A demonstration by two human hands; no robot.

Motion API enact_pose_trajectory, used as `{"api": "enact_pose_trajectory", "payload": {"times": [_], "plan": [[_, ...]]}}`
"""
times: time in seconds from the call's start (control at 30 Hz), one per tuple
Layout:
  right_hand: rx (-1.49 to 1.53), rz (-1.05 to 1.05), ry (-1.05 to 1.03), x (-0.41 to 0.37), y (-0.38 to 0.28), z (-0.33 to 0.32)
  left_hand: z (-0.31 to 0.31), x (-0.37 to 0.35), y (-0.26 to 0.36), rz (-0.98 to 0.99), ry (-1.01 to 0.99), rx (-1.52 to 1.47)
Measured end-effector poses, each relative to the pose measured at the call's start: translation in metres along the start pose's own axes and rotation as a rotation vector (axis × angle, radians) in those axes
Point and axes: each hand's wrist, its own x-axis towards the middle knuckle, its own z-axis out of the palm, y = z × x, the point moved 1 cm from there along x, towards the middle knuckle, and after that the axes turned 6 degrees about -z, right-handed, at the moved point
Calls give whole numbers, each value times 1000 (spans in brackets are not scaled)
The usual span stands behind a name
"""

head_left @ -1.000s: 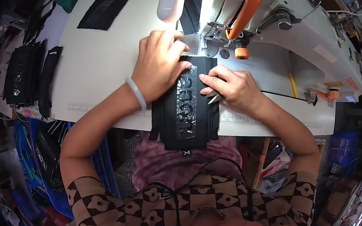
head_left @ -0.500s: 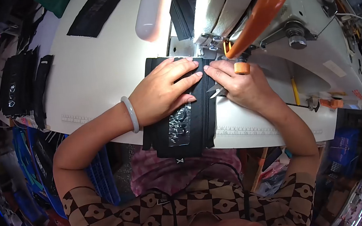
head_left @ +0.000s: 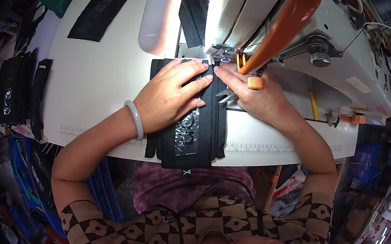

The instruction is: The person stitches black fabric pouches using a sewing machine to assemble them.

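Note:
A black fabric piece (head_left: 164, 147) with a clear plastic window (head_left: 187, 133) lies on the white table, its far edge at the sewing machine's presser foot (head_left: 211, 61). My left hand (head_left: 165, 94) rests flat on the fabric with its fingers spread. On the fabric's right edge, beside the foot, my right hand (head_left: 255, 92) presses with its fingertips. Small pointed metal blades (head_left: 225, 96) stick out from under that hand; their handles are hidden in the palm.
The white machine body (head_left: 260, 11) with an orange lever (head_left: 290, 17) stands at the right. A tubular lamp (head_left: 158, 19) hangs behind the fabric. More black pieces lie at the back (head_left: 104, 11) and far left (head_left: 13, 90). A yellow stick (head_left: 313, 105) lies under the machine arm.
The whole view has shifted slightly, moving the scene a little to the left. Both hands keep nearly the same places on the fabric beside the foot.

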Motion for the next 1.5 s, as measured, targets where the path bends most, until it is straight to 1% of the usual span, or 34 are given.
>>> {"api": "enact_pose_trajectory", "payload": {"times": [0.1,0.27,0.37,0.4,0.5,0.63,0.77,0.9,1.07,1.17,1.2,1.27,1.3,1.33,1.37,1.4,1.43,1.47,1.5], "plan": [[2,35,-29,-1,1,2,1,0,0,14,19,27],[42,42,-14,-1,5,7,1,1,1,-18,25,22],[69,82,-81,-1,3,5,2,-1,1,-46,29,-5],[71,78,-84,-2,4,3,4,-2,1,-24,26,-4],[151,-77,106,-3,-1,-6,4,-3,-4,23,17,-1],[113,-73,76,-1,-5,-11,3,2,-4,-7,9,-26],[154,-103,132,-1,-2,-7,0,14,-20,-31,15,-1],[133,-75,114,1,-4,-7,-5,26,-39,-39,-31,-29],[142,-47,76,0,2,-7,-7,36,-52,36,32,49],[457,652,-329,-9,12,-16,-10,41,-55,65,63,66],[456,645,-330,-9,18,-24,-15,48,-60,-75,63,-88],[364,593,-526,-5,31,-38,-22,65,-77,-361,67,-398],[365,580,-532,0,33,-42,-21,79,-95,-371,123,-199],[256,657,-584,7,37,-44,-18,98,-118,-380,179,1],[142,732,-631,13,43,-46,2,116,-150,-425,334,236],[137,716,-633,-20,86,-13,26,128,-178,-466,487,475],[-281,362,-359,-53,124,16,9,134,-157,-478,496,481],[-668,-8,-66,-64,142,56,-23,139,-119,-689,311,298],[-665,-20,-65,-66,151,64,-38,143,-98,-886,118,105]]}}
